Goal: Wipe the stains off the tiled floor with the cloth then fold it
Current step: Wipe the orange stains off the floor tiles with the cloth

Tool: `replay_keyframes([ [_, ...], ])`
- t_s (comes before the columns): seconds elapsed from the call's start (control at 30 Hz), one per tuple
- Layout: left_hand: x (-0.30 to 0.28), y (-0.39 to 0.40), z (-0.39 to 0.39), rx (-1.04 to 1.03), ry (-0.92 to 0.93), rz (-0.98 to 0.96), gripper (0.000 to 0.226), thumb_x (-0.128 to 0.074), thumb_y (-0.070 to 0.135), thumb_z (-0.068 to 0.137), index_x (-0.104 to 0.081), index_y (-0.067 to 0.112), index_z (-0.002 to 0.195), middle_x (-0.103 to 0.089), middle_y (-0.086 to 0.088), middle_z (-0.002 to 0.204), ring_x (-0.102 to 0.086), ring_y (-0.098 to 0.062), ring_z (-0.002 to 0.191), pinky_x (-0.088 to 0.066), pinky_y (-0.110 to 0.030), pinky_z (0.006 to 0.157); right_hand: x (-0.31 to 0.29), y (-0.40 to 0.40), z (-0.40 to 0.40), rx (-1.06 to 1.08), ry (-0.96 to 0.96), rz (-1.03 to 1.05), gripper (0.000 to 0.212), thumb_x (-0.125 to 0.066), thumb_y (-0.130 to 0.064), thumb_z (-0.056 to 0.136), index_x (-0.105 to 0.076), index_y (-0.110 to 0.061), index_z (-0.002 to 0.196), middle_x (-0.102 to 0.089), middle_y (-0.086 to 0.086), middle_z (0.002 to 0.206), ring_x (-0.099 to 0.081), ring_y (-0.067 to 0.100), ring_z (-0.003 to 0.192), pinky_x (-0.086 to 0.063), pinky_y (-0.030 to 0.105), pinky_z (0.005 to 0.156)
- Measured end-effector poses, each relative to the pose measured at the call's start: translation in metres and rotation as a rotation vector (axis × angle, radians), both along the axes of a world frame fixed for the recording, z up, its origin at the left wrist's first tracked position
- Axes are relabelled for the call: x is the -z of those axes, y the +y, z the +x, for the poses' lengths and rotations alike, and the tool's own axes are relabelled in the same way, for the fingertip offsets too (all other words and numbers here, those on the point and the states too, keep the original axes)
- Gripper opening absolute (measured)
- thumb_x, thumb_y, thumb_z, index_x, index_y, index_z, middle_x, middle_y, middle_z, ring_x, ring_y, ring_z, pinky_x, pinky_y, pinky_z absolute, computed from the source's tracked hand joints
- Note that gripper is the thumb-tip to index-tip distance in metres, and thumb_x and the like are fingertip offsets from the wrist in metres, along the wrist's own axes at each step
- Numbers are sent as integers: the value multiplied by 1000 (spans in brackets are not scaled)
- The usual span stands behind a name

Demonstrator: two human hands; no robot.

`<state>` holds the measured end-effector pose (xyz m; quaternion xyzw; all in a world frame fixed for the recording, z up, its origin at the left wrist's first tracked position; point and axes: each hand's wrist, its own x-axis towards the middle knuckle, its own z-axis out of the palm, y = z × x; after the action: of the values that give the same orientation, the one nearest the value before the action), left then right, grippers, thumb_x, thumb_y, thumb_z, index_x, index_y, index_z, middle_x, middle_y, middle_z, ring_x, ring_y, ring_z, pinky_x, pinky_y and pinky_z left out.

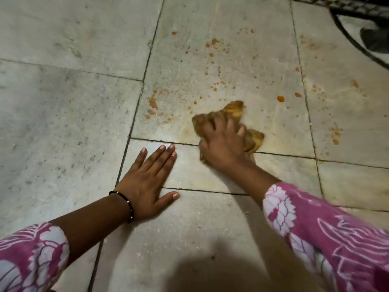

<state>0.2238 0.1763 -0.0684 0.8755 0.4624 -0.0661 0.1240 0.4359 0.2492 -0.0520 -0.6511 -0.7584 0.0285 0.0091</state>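
Wiping stage, folding not yet begun: the right hand grips the bunched orange-stained cloth against the tiled floor at centre frame. The left hand lies flat, fingers spread, bracing at lower centre. Orange stains dot the upper centre, so the next stroke likely needs to reach up there.

Orange-stained cloth bunched on pale tiled floor, near a grout line; orange stains spattered on tiles beyond and beside it.
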Motion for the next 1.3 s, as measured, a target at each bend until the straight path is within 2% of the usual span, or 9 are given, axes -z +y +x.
replay_keyframes([
  [0.13,-11,5,2,6,65,-60,87,-12,70,88,-10,10,150,-9,-9,157,-8,-24,145,-7,-44,114,0,-70,47,-254,-31,-42,61,-42,-43,78,-42,-35,138,-48,0,138,-37,32,121,-35,52,91],
  [0.2,-19,9,4,-12,124,-117,93,-6,76,78,13,17,147,15,-4,155,6,-22,146,2,-38,117,-4,-90,95,-349,-54,-75,65,-44,-46,74,-40,-38,138,-48,-2,137,-39,31,118,-38,50,88],
  [0.33,-58,23,3,55,324,-216,86,-7,75,77,33,22,132,33,3,149,17,-15,144,4,-38,116,-17,-79,153,-32,-50,-126,65,-39,-48,72,-36,-40,137,-47,1,137,-45,36,113,-35,51,89],
  [0.53,-148,68,-23,104,501,-12,106,40,78,42,34,23,133,34,2,144,22,-7,135,5,-34,114,-26,-62,87,327,63,-115,58,-55,-15,76,-38,-33,128,-36,3,131,-30,30,116,-30,49,91],
  [0.7,-149,94,-14,-107,369,34,96,0,78,76,8,15,149,12,0,158,2,-15,146,-5,-39,117,-54,-99,71,37,194,-204,50,-52,-12,85,-40,-31,130,-43,-3,131,-38,25,116,-34,42,89],
  [0.9,-91,78,-22,-156,300,-36,97,-11,79,80,6,13,150,12,-3,159,6,-18,146,-3,-42,116,-148,-75,106,97,665,-307,39,-55,-1,81,-57,-28,108,-65,-1,96,-62,15,86,-52,34,74],
  [1.13,-54,110,-82,-691,-137,-99,85,-43,51,92,1,9,150,9,-5,159,4,-19,146,-4,-45,116,-195,-11,28,140,1036,-784,40,-36,16,72,-66,-8,61,-61,17,64,-60,27,63,-51,34,64],
  [1.23,-36,121,-95,-713,-225,-62,78,-47,43,94,-7,6,150,-1,-9,159,-2,-21,146,-3,-44,117,-176,37,4,244,986,-895,31,-38,3,81,-66,-6,73,-65,14,84,-60,27,82,-45,38,75],
  [1.3,-24,124,-96,-731,-281,-55,75,-47,41,95,-10,6,150,-5,-9,159,-4,-20,146,-1,-41,118,-154,68,0,329,834,-688,26,-44,-6,90,-70,-11,87,-69,5,100,-60,16,87,-42,29,71],
])
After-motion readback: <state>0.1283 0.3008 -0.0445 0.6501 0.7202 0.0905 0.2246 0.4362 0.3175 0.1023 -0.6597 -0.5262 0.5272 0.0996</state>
